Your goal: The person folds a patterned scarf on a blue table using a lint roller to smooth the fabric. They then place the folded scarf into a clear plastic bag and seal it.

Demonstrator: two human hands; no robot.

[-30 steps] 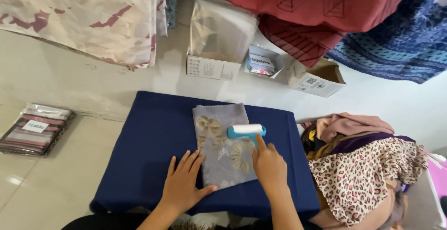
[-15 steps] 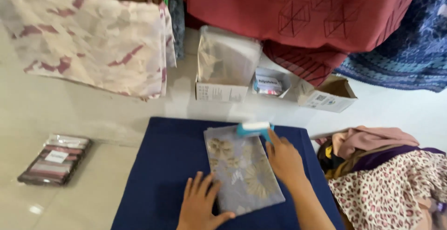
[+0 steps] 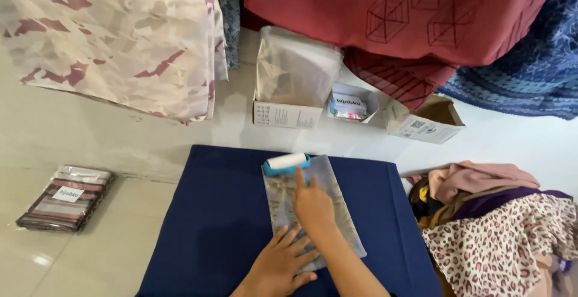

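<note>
A folded grey cloth with a pale flower print (image 3: 337,213) lies on a dark blue pad (image 3: 223,225). My right hand (image 3: 313,204) grips the handle of a lint roller (image 3: 287,163), a white roll on a teal frame, which rests at the cloth's far edge. My left hand (image 3: 280,264) lies flat with fingers spread on the cloth's near end, partly under my right forearm.
Beyond the pad stand an open box of clear bags (image 3: 294,86), a small open box (image 3: 351,105) and a cardboard box (image 3: 424,122). A packed striped cloth (image 3: 65,198) lies left on the floor. Piled fabrics (image 3: 500,225) sit right. Cloths hang behind.
My right hand has pushed the roller away from me, from the cloth's middle to its far edge. My left hand stayed pressed on the near end. The view shifted closer.
</note>
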